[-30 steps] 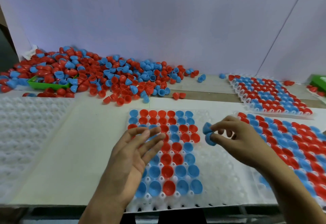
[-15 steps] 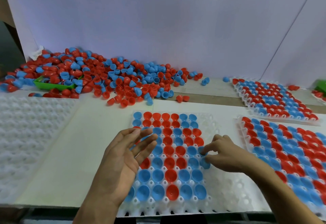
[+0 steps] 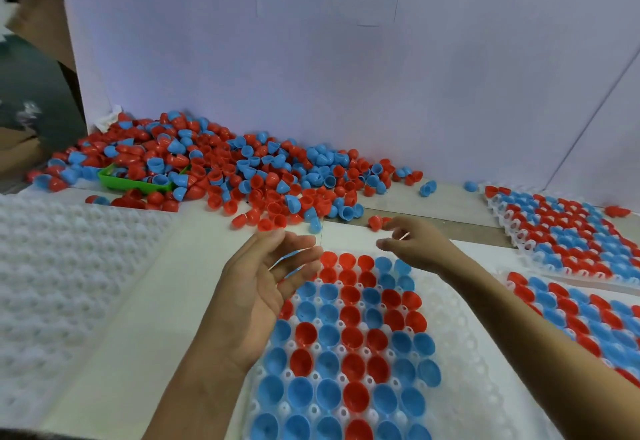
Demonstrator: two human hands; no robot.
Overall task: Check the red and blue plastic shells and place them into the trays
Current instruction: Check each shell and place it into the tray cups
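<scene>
Two bare hands hover above the white tray (image 3: 460,342) at lower centre of the head view, its left part filled with red and blue shells sitting open side up. The left hand (image 3: 256,287) is palm up with fingers straight and spread, holding nothing, over the tray's upper left corner. The right hand (image 3: 412,245) reaches toward the far edge, fingers loosely curled and empty, just short of a stray red shell (image 3: 375,222). The loose heap of shells (image 3: 249,169) spreads across the upper left against the white backboard, half burying a green bin (image 3: 133,183). Filled trays (image 3: 568,235) lie at right; an empty tray (image 3: 62,266) at left.
</scene>
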